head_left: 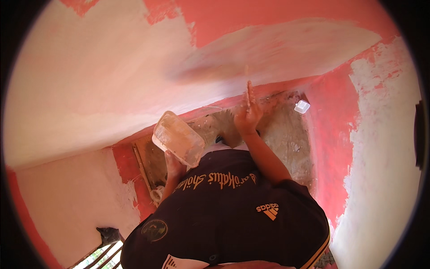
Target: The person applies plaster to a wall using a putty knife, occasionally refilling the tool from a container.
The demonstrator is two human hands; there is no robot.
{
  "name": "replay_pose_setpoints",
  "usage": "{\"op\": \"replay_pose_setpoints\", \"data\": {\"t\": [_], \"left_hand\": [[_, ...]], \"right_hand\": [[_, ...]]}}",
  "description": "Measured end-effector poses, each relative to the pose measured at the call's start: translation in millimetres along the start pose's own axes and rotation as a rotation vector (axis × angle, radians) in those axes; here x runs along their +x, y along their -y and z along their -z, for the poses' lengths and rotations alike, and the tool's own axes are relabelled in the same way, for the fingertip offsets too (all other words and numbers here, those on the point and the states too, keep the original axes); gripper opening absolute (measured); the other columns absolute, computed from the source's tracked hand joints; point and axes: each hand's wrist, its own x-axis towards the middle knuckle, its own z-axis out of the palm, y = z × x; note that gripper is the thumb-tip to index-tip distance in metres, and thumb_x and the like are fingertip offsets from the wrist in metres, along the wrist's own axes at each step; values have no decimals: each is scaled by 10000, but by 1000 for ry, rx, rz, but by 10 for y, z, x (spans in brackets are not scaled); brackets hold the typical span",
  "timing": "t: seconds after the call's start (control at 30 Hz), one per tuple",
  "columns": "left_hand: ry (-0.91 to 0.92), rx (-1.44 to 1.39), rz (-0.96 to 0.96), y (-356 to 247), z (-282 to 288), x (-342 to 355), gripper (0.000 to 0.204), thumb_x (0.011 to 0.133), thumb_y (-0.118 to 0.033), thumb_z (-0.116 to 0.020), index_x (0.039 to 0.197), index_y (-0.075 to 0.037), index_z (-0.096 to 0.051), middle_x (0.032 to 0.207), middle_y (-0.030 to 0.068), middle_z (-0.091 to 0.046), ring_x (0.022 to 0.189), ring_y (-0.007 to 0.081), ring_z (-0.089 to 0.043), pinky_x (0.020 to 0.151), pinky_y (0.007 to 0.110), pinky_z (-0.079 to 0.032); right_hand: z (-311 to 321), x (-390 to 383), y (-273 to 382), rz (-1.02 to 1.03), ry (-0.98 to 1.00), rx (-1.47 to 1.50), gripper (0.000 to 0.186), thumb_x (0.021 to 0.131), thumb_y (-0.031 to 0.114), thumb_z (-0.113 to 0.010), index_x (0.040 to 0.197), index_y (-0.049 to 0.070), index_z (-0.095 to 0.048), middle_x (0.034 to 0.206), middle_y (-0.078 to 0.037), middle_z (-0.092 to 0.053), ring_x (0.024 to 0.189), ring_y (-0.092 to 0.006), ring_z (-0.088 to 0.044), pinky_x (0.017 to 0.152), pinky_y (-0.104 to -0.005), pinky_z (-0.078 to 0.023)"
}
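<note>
Against smooth putty wall [112, 71], right hand [247, 117] grips, seemingly, a scraper [249, 95].

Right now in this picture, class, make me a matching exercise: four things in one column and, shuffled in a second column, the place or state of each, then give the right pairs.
Things
1. left hand
2. right hand
3. small white lid-like piece
4. wall

Places or states
A. lying alone on the dusty floor by the red corner
B. holding a clear plastic tub from below
C. red paint partly covered with pale filler
D. raising a thin tool to the wall

Pairs: 1-B, 2-D, 3-A, 4-C
</note>
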Motion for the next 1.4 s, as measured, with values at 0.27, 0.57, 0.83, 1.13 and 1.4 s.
{"op": "replay_pose_setpoints", "data": {"t": [0.27, 0.57, 0.83, 1.13, 1.4], "left_hand": [[-98, 28, 82, -136, 908, -182, 914, 859, -681, -492, 1455, -44, -218, 1403, 156, -390, 1255, 323, -453, 1025, 472, -419], [12, -103, 134, 73, 1664, -156, 933, 851, -711, -459, 1455, -51, -195, 1397, 149, -388, 1273, 313, -433, 1031, 468, -407], [59, -31, 86, 225, 1988, -34, 890, 882, -678, -452, 1447, -47, -180, 1381, 159, -395, 1264, 299, -442, 1018, 466, -409], [10, -158, 162, 47, 1736, -83, 884, 892, -698, -384, 1437, -19, -234, 1410, 160, -387, 1263, 288, -447, 1008, 439, -430], [61, -77, 50, -237, 1401, 1, 867, 891, -693, -388, 1431, -28, -256, 1367, 148, -440, 1225, 284, -484, 1017, 438, -426]], "right_hand": [[-1287, -49, 279, 100, -257, 5, 416, 821, -82, -527, 1232, -37, -579, 1313, -243, -532, 1231, -404, -509, 982, -414, -471], [-1309, -719, 92, 123, -105, -40, 369, 910, -13, -494, 1278, -30, -518, 1270, -223, -570, 1177, -357, -566, 942, -389, -499], [-1564, -204, 171, 83, -353, 57, 336, 932, 36, -480, 1245, -7, -595, 1273, -218, -574, 1221, -373, -529, 990, -410, -460], [-967, -555, -229, -208, -112, -215, 395, 1007, 206, -421, 1328, -8, -505, 1123, -182, -638, 939, -283, -621, 854, -383, -493], [-1556, -643, 509, -99, -70, 148, 272, 928, 56, -538, 1180, -15, -615, 1234, -207, -607, 1152, -322, -590, 933, -347, -483]]}}
